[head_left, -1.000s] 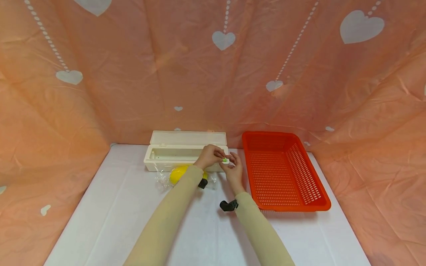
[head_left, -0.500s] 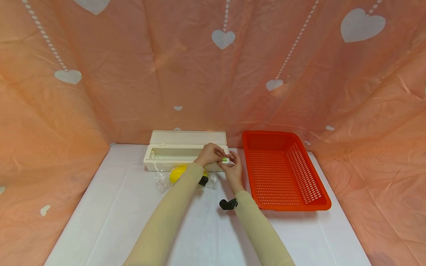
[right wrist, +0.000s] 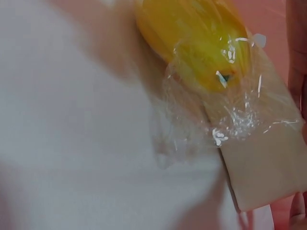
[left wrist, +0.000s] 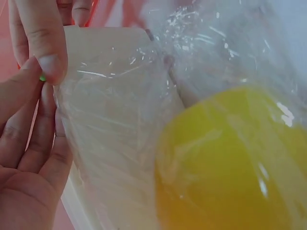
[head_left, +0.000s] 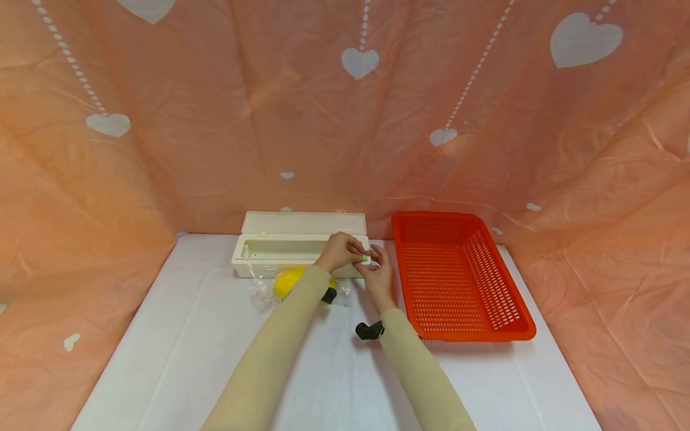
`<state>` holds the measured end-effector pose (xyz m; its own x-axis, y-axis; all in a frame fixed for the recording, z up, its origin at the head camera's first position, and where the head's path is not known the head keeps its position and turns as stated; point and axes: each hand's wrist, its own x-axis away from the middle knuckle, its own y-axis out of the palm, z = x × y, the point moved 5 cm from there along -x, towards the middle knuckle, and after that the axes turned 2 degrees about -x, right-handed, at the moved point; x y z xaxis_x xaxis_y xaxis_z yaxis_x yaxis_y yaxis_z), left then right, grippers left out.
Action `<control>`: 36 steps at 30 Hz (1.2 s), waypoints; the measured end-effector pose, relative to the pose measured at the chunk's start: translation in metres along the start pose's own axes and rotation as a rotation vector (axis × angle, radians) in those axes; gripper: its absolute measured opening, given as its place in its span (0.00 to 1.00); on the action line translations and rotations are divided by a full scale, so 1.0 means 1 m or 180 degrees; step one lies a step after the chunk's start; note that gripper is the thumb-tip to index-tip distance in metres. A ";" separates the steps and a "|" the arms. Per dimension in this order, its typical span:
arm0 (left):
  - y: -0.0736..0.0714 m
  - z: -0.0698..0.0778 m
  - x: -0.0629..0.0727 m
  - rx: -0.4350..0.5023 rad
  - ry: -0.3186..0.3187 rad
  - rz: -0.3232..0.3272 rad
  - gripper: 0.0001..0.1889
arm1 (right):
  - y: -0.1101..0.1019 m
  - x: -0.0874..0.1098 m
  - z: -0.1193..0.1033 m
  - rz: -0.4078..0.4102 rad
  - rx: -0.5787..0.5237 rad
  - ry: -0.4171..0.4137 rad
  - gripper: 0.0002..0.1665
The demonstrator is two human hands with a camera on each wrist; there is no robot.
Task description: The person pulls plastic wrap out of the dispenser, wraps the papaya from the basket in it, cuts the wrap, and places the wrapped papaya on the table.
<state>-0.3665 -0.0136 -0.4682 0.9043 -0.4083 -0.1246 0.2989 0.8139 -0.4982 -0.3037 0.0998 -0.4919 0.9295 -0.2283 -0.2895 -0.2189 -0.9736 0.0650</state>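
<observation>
Fingertips of both hands meet over the right end of a long cream box (head_left: pixel 259 270) with its lid raised. Between them is a small white piece (head_left: pixel 368 261) with a bright green part (head_left: pixel 365 258); it is too small to tell its kind. My left hand (head_left: pixel 339 251) pinches the green part, seen as a green speck (left wrist: pixel 42 78) in the left wrist view. Holding the white piece from the right is my right hand (head_left: pixel 381 280), mostly out of frame in the right wrist view. Against the box front lies a smooth yellow rounded object (head_left: pixel 288 282) in clear plastic wrap (left wrist: pixel 225 43).
An orange-red perforated basket (head_left: pixel 447 287) stands to the right of the box. The cream lid (head_left: pixel 304 222) leans back toward an orange curtain (head_left: pixel 302 120) with white hearts. A white cloth (head_left: pixel 323 371) covers the table.
Both hands stay almost in place, with only slight finger movement around the small piece. Slightly less of the white piece shows between the fingertips. Box, basket and yellow object have not moved.
</observation>
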 end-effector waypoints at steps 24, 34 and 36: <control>-0.013 -0.011 0.002 -0.0296 0.0021 -0.0050 0.08 | -0.005 -0.003 0.014 0.0092 -0.0163 0.0138 0.31; -0.024 -0.026 0.006 0.0153 -0.0340 -0.0237 0.08 | -0.004 -0.010 0.040 0.0182 -0.0061 0.0115 0.32; -0.024 -0.026 0.007 0.0339 -0.0434 -0.0287 0.09 | -0.004 -0.010 0.043 0.0204 0.0013 0.0161 0.32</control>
<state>-0.3758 -0.0472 -0.4795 0.9032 -0.4276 0.0373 0.4045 0.8187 -0.4075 -0.3251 0.1064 -0.5299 0.9273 -0.2902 -0.2363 -0.2796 -0.9569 0.0780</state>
